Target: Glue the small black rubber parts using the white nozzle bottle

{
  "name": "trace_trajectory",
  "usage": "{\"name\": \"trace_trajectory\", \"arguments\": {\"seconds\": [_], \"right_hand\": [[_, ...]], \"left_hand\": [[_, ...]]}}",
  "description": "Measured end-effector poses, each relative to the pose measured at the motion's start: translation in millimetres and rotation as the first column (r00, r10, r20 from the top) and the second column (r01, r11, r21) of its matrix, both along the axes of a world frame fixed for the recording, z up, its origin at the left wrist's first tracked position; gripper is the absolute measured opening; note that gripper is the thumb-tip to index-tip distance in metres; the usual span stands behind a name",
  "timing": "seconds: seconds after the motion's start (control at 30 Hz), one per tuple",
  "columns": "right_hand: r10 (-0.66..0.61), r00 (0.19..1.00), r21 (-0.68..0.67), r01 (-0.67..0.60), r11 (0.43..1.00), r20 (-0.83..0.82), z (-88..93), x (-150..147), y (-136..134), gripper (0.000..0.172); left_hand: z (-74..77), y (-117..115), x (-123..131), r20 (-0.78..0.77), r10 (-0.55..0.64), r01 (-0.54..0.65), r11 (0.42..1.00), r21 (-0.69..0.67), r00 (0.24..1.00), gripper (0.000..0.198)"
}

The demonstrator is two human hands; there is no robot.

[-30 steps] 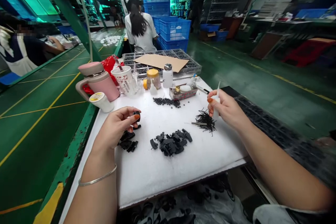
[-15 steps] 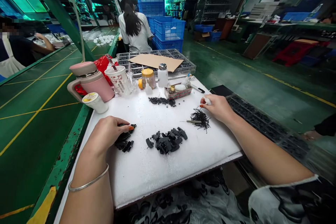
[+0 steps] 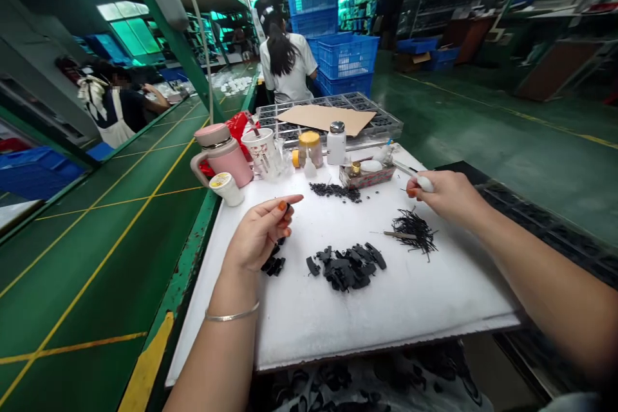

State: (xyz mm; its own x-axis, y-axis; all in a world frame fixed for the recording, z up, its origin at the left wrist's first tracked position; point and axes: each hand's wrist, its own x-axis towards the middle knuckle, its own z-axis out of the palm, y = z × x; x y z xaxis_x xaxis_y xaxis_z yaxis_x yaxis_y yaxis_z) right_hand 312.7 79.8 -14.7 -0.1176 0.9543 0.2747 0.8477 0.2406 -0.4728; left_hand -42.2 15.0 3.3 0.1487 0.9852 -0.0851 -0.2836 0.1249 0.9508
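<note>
My left hand [image 3: 258, 235] hovers over a small heap of black plastic parts [image 3: 273, 262], pinching a small dark piece [image 3: 288, 208] between thumb and fingers. My right hand [image 3: 447, 196] grips a white applicator [image 3: 423, 183] with a thin tip, just above a tuft of black bristles [image 3: 415, 232]. A metal tool [image 3: 400, 234] lies in that tuft. A larger heap of black plastic parts [image 3: 347, 268] sits between my hands, and fine black bits [image 3: 335, 192] lie farther on, all on a white foam board [image 3: 386, 302].
Behind the board stand a pink mug [image 3: 224, 158], a white cup [image 3: 258, 151], a yellow-lidded jar [image 3: 310, 148], a white bottle [image 3: 337, 143] and a small box [image 3: 367, 175]. A black grid tray [image 3: 328, 117] lies beyond them. A co-worker [image 3: 287, 58] stands by blue crates [image 3: 345, 58].
The whole view has swung, so the bench sits farther right. My right hand has risen from the bristles with the applicator. My left hand has lifted a little from the small heap.
</note>
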Motion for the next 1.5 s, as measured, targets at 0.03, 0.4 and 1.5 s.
{"name": "trace_trajectory", "arguments": {"seconds": [0.03,0.4,1.5], "right_hand": [[-0.006,0.999,0.013,0.006,1.0,-0.044,6.3,-9.5,-4.3,0.009],[0.379,0.729,0.129,-0.377,0.917,-0.57,54.9,-142.7,-43.9,0.012],[0.49,0.777,0.472,-0.285,0.834,-0.396,20.8,-155.3,-68.4,0.009]], "left_hand": [[-0.7,-0.8,3.5,0.064,-0.021,0.021,1.0,-0.013,0.998,0.035],[-4.2,-4.8,22.3,0.322,-0.067,0.096,0.993,-0.074,0.944,0.034],[-13.9,-0.5,31.4,0.365,0.061,-0.019,0.993,-0.119,0.929,0.031]]}}
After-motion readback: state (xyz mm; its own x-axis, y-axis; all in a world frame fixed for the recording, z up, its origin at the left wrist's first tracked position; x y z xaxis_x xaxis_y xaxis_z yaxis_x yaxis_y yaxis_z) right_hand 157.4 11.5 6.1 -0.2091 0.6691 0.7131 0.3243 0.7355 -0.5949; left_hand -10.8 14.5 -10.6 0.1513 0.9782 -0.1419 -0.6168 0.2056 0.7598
